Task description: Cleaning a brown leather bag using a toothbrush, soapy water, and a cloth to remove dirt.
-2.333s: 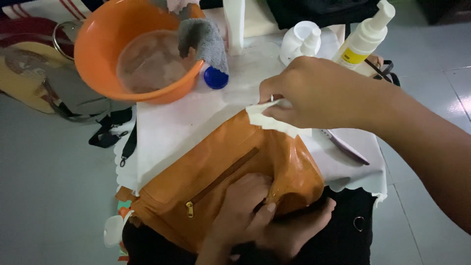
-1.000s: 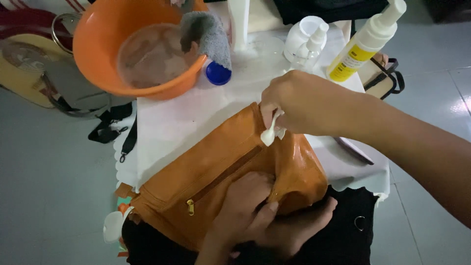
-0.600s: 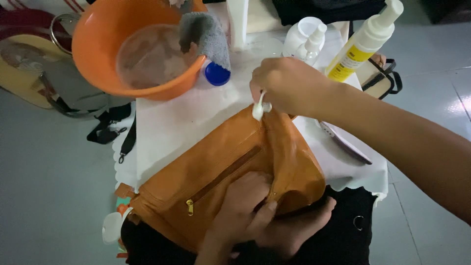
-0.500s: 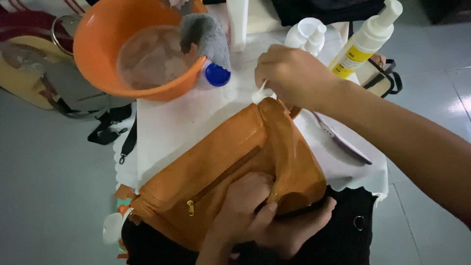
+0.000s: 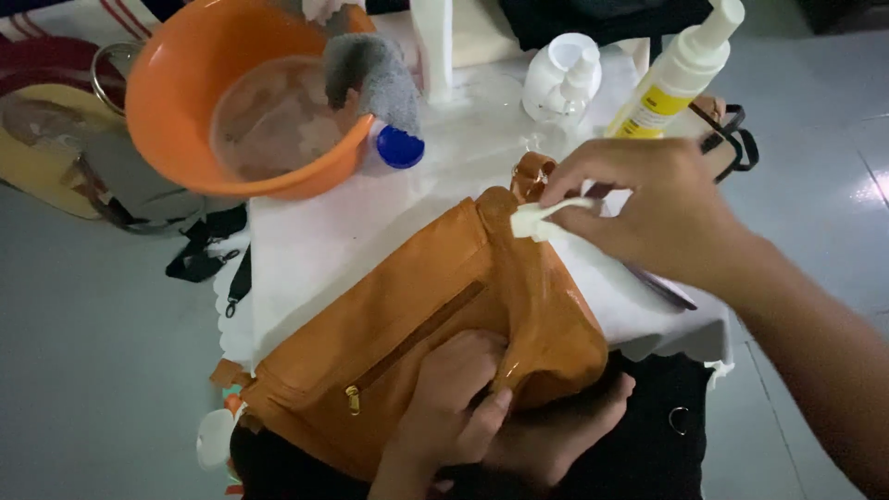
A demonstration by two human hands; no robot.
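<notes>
Leather, glossy and tan, covers the zippered bag lying slantwise on the white cloth. The right hand pinches a small white wipe against the bag's top ridge. The left hand grips its lower edge. At eleven o'clock sits a round orange plastic bowl with a nubby grey cloth.

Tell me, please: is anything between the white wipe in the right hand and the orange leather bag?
Nothing visible: the right hand presses the white wipe directly on the top edge of the orange bag, which the left hand steadies.
</notes>
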